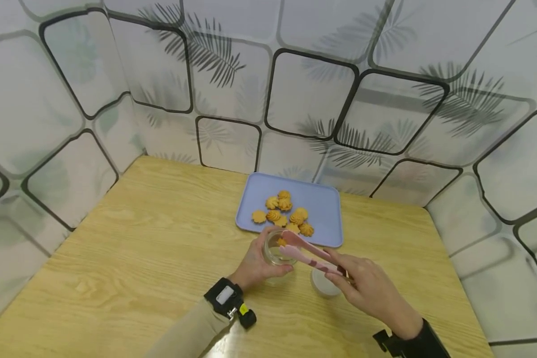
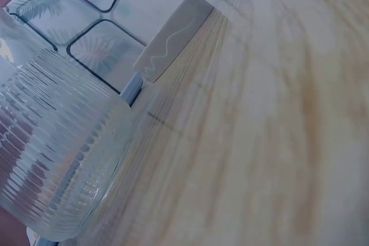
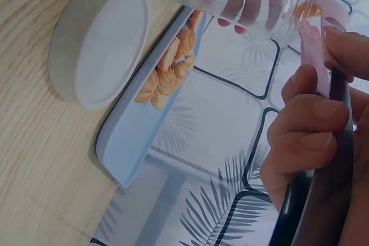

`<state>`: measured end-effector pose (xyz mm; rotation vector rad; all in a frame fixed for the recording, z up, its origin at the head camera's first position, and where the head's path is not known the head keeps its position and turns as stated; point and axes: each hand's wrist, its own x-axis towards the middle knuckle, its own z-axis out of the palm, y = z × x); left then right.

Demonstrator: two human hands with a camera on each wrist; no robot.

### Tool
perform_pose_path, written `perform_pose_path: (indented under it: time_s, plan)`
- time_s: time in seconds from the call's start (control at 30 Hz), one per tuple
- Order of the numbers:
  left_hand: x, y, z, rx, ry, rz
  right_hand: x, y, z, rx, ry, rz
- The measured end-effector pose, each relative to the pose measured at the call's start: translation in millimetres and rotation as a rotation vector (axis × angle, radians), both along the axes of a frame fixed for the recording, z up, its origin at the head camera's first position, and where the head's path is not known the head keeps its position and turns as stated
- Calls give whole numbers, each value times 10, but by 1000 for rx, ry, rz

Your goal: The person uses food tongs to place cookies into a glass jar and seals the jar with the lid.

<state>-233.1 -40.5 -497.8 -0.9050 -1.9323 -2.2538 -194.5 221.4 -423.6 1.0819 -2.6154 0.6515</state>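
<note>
Tongs (image 1: 297,253) with pink tips are pinched between the right hand's (image 1: 371,286) thumb and fingers, a golden cookie (image 1: 281,242) between the tips at the mouth of a ribbed glass jar (image 2: 63,148). The left hand (image 1: 259,263) curls its fingers round the jar. More cookies (image 1: 284,204) lie on a blue tray (image 1: 324,214); a white lid (image 1: 325,284) rests on the wooden table (image 1: 183,223).

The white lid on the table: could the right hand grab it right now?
Probably not straight away: the right hand is holding the pink tongs. Otherwise the way looks free, as the lid lies close by with nothing on top.
</note>
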Motion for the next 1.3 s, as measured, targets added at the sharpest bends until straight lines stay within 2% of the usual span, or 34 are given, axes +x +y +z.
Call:
perform_pose_path:
  time_s: [0.13, 0.23, 0.3, 0.37, 0.43, 0.53, 0.67, 0.8, 0.87, 1.03, 1.13, 1.3]
  plan:
    - [-8, 2, -25, 4, 20, -7, 2, 10, 2, -5, -26, -2]
    - [-20, 5, -33, 13, 39, -8, -19, 42, -7, -70, -57, 14]
    - [-29, 7, -30, 20, 52, -8, -55, 95, -32, -115, -59, -8]
    - [-35, 1, -21, 22, 65, -3, -107, 158, -63, -134, -57, -73]
    - [-39, -8, -11, 29, 74, 0, -173, 226, -108, -101, -52, -168]
    - [-39, -20, -3, 27, 76, 8, -291, 299, -209, 18, -77, -302]
    - [-31, -20, -3, 21, 60, 1, -422, 328, -385, 144, -144, -373]
    - [-20, 5, -9, 24, 40, -13, -480, 289, -504, 186, -184, -398]
    - [-20, -3, -8, 28, 39, -13, -509, 241, -535, 204, -168, -403]
    - [-36, 15, -5, 44, 57, -33, -543, 186, -580, 225, -148, -432]
    - [-48, 20, -1, 56, 63, -39, -577, 179, -595, 208, -166, -428]
    - [-38, 5, -14, 52, 43, -37, -595, 189, -620, 210, -168, -414]
